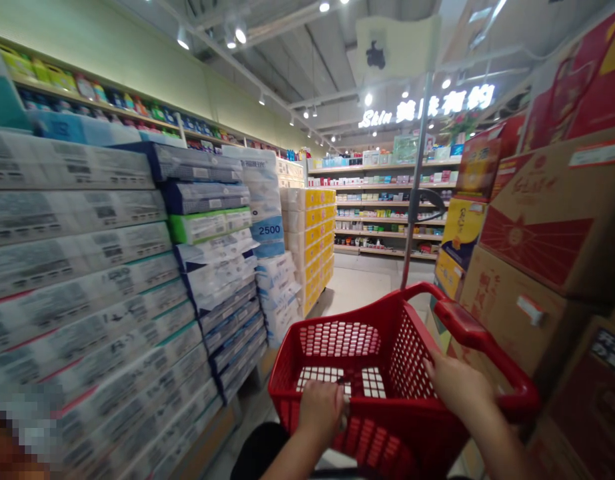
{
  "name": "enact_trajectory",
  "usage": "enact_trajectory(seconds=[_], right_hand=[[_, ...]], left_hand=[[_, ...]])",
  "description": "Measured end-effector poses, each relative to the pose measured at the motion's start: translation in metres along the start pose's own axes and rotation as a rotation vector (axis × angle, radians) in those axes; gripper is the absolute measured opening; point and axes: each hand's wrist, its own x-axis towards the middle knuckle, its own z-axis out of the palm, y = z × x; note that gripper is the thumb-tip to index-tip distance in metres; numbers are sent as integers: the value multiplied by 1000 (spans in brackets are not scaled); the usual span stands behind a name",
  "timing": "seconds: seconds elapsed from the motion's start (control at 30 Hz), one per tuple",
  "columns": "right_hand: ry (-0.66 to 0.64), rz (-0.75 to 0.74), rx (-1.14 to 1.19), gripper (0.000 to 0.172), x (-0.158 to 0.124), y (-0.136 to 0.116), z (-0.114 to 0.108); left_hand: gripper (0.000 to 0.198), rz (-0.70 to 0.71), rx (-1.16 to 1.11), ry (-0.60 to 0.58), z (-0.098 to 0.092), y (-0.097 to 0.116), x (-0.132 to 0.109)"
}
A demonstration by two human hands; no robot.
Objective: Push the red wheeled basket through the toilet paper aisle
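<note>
A red plastic shopping cart [340,333] with slotted walls stands right in front of me, its handle [480,333] to the right. My left hand [320,408] is closed around the rim nearest me. On the right side of the basket, my right hand [460,383] grips the rim, below and left of the handle; its fingertips curl over the inner wall. The floor shows through slots in the basket's bottom. A small dark thing by my left fingers is too small to make out.
Wrapped paper packs [77,267] are stacked high along the left, with a yellow-and-white stack [315,240] beyond. Cardboard boxes [532,220] rise close on the right. A metal pole [417,193] stands ahead, before shelves of goods [382,207]. Pale floor [355,283] runs between.
</note>
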Motion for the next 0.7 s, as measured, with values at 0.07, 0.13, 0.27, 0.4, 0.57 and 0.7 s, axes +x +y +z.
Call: enact_trajectory(seconds=[0.07, 0.13, 0.27, 0.4, 0.57, 0.7], right_hand=[[-6, 1, 16, 39, 2, 1, -1], [-24, 12, 35, 39, 2, 0, -5], [-70, 27, 39, 40, -4, -4, -15], [-80, 31, 36, 41, -11, -9, -20], [-86, 23, 29, 40, -7, -10, -18], [-98, 36, 63, 42, -5, -11, -18]], left_hand=[[36, 53, 3, -34, 0, 16, 5], [37, 115, 5, -74, -3, 27, 9], [41, 124, 11, -127, -12, 15, 12], [42, -26, 58, -119, -17, -12, 9], [43, 18, 69, -148, -13, 11, 13], [45, 106, 33, -162, -13, 23, 16]])
